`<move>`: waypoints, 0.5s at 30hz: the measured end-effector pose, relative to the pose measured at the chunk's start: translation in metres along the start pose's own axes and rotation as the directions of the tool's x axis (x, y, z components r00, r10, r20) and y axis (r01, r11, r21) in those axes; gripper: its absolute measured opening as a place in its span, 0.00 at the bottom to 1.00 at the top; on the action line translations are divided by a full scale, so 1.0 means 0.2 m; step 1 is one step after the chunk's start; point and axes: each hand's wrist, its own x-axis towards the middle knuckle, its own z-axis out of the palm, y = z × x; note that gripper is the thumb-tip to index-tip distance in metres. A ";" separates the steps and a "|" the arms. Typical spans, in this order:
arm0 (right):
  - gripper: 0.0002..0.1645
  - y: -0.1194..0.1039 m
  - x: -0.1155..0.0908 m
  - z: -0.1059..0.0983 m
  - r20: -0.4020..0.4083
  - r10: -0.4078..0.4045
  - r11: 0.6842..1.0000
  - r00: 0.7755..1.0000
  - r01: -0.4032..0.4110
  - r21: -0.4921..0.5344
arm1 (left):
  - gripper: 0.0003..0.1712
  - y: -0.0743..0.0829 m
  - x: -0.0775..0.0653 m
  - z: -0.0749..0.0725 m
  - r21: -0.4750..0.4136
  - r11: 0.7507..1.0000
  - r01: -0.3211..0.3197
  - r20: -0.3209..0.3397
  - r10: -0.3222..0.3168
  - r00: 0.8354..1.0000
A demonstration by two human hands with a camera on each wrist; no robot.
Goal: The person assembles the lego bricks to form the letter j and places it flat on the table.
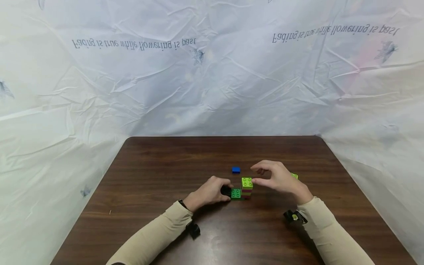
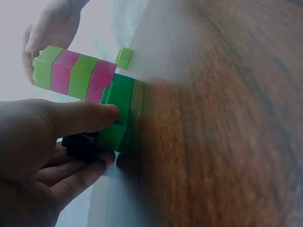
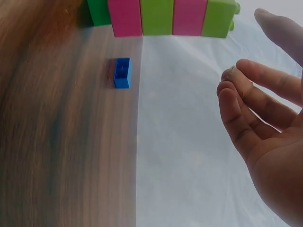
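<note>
A tower of alternating lime and pink toy building bricks (image 2: 83,71) stands on one end of a long green base brick (image 1: 236,194). A black brick (image 2: 80,145) sits at the base's other end, partly hidden by fingers. My left hand (image 1: 209,192) pinches the base at that end, thumb on the near side and fingers on the far side. Just right of the lime top brick (image 1: 247,182), my right hand (image 1: 279,180) hovers with fingers loosely bent and thumb apart. Nothing lies between its fingers in the right wrist view.
A small blue brick (image 1: 236,170) lies on the brown table (image 1: 172,158) behind the tower, its hollow side showing in the right wrist view. Another lime brick (image 1: 294,176) is partly hidden behind my right hand. White printed sheeting (image 1: 212,81) hangs around the table.
</note>
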 end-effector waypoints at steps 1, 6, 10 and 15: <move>0.23 0.00 0.00 -0.01 -0.005 0.005 1.000 1.000 -0.005 -0.003 | 0.17 0.00 0.00 0.00 -0.002 1.000 0.000 -0.001 0.000 1.000; 0.23 0.02 -0.02 -0.04 -0.035 0.000 0.999 0.999 -0.001 -0.044 | 0.17 0.01 0.00 0.01 0.004 1.000 0.001 -0.012 -0.001 1.000; 0.23 0.05 -0.03 -0.06 -0.061 -0.017 0.998 0.998 0.013 -0.064 | 0.17 0.01 0.00 0.01 0.013 1.000 0.003 -0.016 -0.002 1.000; 0.23 0.08 -0.05 -0.09 -0.080 -0.020 0.996 0.997 0.013 -0.090 | 0.17 0.02 -0.01 0.01 0.024 1.000 0.014 -0.007 -0.014 1.000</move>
